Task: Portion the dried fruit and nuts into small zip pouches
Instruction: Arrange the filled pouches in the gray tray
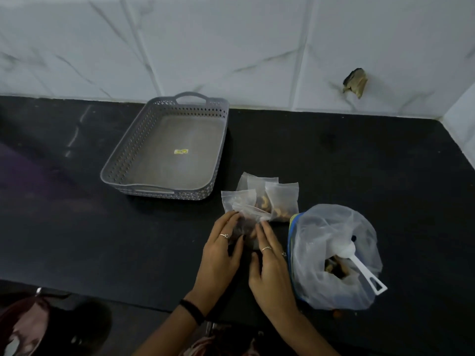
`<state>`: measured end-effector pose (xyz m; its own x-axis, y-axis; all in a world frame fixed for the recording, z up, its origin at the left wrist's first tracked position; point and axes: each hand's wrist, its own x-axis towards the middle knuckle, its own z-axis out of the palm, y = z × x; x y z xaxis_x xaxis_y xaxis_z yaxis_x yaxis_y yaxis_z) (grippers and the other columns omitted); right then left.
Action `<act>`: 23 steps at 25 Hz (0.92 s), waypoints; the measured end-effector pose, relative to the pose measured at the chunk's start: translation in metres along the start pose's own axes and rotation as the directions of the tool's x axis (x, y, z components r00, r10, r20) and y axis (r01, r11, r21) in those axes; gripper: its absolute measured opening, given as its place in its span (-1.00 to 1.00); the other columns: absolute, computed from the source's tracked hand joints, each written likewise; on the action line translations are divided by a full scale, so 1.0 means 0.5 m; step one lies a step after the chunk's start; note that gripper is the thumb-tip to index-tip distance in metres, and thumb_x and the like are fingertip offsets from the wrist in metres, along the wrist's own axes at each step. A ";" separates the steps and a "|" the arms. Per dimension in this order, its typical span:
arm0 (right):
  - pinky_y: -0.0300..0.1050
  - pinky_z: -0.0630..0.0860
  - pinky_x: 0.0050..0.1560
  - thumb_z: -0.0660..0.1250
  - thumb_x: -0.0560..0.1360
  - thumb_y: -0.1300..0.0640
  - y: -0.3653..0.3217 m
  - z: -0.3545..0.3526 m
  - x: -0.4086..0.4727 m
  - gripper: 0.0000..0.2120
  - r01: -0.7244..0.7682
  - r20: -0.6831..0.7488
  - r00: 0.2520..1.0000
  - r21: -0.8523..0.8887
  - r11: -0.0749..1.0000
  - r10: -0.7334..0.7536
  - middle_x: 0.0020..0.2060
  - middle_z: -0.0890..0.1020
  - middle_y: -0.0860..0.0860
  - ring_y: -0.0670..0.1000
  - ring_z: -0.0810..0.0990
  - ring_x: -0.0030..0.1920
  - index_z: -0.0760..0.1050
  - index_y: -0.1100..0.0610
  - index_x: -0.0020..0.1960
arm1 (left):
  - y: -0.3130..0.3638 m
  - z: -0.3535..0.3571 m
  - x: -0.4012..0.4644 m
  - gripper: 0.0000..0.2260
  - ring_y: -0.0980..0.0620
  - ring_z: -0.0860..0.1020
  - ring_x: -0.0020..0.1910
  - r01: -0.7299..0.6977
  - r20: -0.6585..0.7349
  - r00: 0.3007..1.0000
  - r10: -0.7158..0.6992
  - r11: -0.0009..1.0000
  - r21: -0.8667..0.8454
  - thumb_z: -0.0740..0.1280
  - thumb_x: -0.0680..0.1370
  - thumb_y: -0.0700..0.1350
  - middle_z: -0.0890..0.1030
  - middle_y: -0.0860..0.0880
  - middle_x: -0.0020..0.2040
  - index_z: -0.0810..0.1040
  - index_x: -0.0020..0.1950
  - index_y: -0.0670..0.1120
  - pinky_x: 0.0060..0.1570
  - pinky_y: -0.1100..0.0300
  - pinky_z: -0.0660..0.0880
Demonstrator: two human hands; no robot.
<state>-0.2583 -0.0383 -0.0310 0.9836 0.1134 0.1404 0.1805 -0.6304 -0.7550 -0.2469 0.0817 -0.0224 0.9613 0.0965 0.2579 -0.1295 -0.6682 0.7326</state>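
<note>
On a black worktop (359,163), the left hand (221,250) and right hand (270,263) lie side by side with fingers straight, pressing a small zip pouch (248,227) flat. Three filled pouches (272,199) sit just behind it. At right, a white scoop (357,263) rests in an open bag of nuts (334,255); a grey basket (169,147) stands behind left.

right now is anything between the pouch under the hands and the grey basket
Nothing visible blocks it. The pouch lies under both hands, and bare black counter runs up-left to the empty grey basket; the other filled pouches sit to the right.
</note>
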 end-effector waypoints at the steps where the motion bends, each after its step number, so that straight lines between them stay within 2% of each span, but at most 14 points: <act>1: -0.20 0.15 0.47 0.22 0.51 0.30 -0.005 -0.006 0.002 -0.37 0.018 0.003 1.000 0.020 1.000 -0.018 0.48 0.08 -0.21 -0.27 0.04 0.48 0.10 0.08 0.51 | 0.008 -0.008 0.007 -0.51 0.40 0.31 0.33 -0.005 -0.013 1.000 0.005 1.000 -0.026 0.36 0.52 -0.32 0.34 0.20 0.34 0.39 0.40 -0.02 0.30 0.52 0.24; 5: -0.37 0.04 0.45 0.21 0.53 0.31 -0.042 -0.023 0.035 -0.39 0.091 -0.040 0.995 0.147 0.985 -0.086 0.49 0.04 -0.30 -0.27 0.02 0.49 0.10 0.05 0.51 | 0.027 -0.045 0.051 -0.51 0.40 0.32 0.33 -0.030 -0.040 0.999 0.026 0.995 -0.094 0.34 0.53 -0.31 0.32 0.31 0.32 0.34 0.38 0.06 0.31 0.46 0.30; 9: -0.21 0.13 0.48 0.21 0.59 0.20 -0.099 -0.026 0.137 -0.51 0.127 -0.077 0.991 0.279 0.952 -0.109 0.49 0.18 -0.16 -0.22 0.11 0.49 0.20 0.09 0.48 | 0.027 -0.100 0.140 -0.54 0.28 0.43 0.29 -0.070 -0.105 0.993 0.057 0.989 -0.127 0.35 0.52 -0.31 0.42 0.17 0.30 0.42 0.38 -0.02 0.26 0.36 0.42; 13: -0.58 0.07 0.31 0.20 0.57 0.30 -0.158 -0.010 0.254 -0.50 0.128 -0.005 0.992 0.171 0.977 -0.129 0.51 0.14 -0.06 -0.19 0.18 0.44 0.22 0.10 0.48 | 0.004 -0.159 0.253 -0.67 0.27 0.57 0.02 -0.060 -0.050 0.997 0.051 0.979 -0.192 0.36 0.51 -0.34 0.49 0.05 0.21 0.53 0.24 -0.10 0.04 0.39 0.53; 16: -0.70 -0.03 0.21 0.17 0.55 0.40 -0.193 0.023 0.353 -0.47 0.124 0.059 0.989 0.156 0.980 -0.134 0.51 0.15 -0.02 -0.19 0.14 0.44 0.24 0.14 0.49 | -0.037 -0.200 0.347 -0.75 0.21 0.61 -0.10 0.001 -0.039 0.999 -0.008 0.986 -0.167 0.38 0.50 -0.35 0.60 0.03 0.03 0.59 0.14 -0.13 -0.08 0.39 0.56; 19: -0.59 -0.05 0.26 0.15 0.55 0.41 -0.217 0.083 0.453 -0.47 0.101 0.125 0.986 0.106 0.989 -0.114 0.51 0.15 0.01 -0.07 0.14 0.49 0.22 0.17 0.49 | -0.104 -0.238 0.438 -0.77 0.24 0.60 -0.17 0.053 -0.003 0.999 -0.054 0.988 -0.143 0.36 0.49 -0.37 0.61 0.02 -0.09 0.61 0.11 -0.17 -0.16 0.43 0.56; 21: -0.48 -0.01 0.31 0.15 0.54 0.42 -0.227 0.124 0.501 -0.46 0.080 0.183 0.979 0.081 0.994 -0.093 0.52 0.13 0.04 -0.03 0.13 0.50 0.20 0.18 0.49 | -0.152 -0.252 0.483 -0.77 0.14 0.61 -0.15 0.070 0.008 0.998 -0.070 0.992 -0.107 0.35 0.50 -0.38 0.60 0.01 -0.07 0.61 0.11 -0.17 -0.09 0.33 0.59; 23: -0.35 0.06 0.38 0.19 0.52 0.41 -0.239 0.169 0.547 -0.43 0.050 0.242 0.968 0.069 0.996 -0.065 0.52 0.12 0.05 0.01 0.13 0.51 0.18 0.20 0.50 | -0.208 -0.262 0.526 -0.74 0.08 0.60 -0.07 0.107 0.039 0.994 -0.105 0.993 -0.054 0.34 0.50 -0.37 0.61 -0.03 0.01 0.60 0.15 -0.18 -0.03 0.33 0.56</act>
<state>-0.0104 0.1327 0.0435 0.9413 0.3363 0.0302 0.2289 -0.5698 -0.7893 -0.0124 0.2731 0.0514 0.9784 0.1372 0.1544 -0.0384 -0.6134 0.7888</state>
